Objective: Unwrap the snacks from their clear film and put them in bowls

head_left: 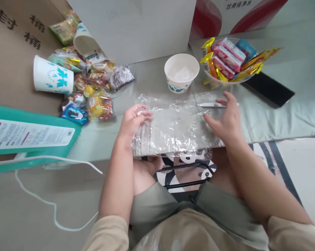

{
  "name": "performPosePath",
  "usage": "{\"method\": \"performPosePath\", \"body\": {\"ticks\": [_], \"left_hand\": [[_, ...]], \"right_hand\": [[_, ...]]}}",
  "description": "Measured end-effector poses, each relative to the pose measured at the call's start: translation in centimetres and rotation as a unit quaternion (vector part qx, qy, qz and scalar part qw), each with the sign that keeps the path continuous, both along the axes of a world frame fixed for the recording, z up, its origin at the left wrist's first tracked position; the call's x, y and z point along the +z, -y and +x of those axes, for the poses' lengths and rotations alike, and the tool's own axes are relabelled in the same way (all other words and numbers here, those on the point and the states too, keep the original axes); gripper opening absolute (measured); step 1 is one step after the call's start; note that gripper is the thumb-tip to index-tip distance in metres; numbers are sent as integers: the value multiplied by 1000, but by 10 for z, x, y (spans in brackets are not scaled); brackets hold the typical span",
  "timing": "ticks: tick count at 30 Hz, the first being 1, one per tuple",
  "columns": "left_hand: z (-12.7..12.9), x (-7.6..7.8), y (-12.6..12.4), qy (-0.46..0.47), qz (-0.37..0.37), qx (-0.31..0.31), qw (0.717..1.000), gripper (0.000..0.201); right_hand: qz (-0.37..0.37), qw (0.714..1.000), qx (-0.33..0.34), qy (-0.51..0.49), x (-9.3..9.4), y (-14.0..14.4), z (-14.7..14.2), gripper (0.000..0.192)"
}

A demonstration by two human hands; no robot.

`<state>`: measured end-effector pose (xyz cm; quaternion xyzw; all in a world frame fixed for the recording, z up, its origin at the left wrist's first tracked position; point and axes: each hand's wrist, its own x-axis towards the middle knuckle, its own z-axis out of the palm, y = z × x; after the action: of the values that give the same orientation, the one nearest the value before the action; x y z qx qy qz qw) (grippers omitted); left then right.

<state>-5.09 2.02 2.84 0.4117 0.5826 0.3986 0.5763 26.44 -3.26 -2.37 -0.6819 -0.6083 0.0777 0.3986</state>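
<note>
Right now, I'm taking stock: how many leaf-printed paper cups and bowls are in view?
3: a cup at far left, another cup farther back among the snacks, and a bowl beyond the clear plastic. More could be hidden.

"饮用纯净水" on the red-and-white box; "封" and, twice, "桶" on the brown cardboard box.

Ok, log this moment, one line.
left hand: at clear crinkled plastic, left side | right hand: fingers spread, overlapping slim white tool | white paper bowl: beyond plastic
</note>
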Motion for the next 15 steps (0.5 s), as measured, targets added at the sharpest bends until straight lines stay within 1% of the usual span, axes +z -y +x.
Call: {"method": "performPosePath", "body": {"ticks": [3, 7, 9, 12, 14, 15], "left_hand": [[1, 1, -4, 21, -21, 3, 1000, 23], [8, -3, -11, 3, -8, 42, 999, 17], [9, -5, -13, 14, 9, 46, 999, 15], [8, -4, -11, 72, 45, 55, 995, 13], [6, -2, -9, 111, 66, 64, 990, 14], [5, -2, -8, 124, 72, 66, 988, 16]], "right_hand": [[-17, 1000, 10, -12, -5, -10, -1, 77], [18, 998, 19, -57, -5, -17, -8, 62], [53, 993, 44, -93, -2, -15, -6, 63], [88, 983, 74, -146, 2, -6, 1, 71], [66, 977, 93, -179, 4, 0, 4, 74], [42, 976, 103, -189, 6, 2, 5, 68]]}}
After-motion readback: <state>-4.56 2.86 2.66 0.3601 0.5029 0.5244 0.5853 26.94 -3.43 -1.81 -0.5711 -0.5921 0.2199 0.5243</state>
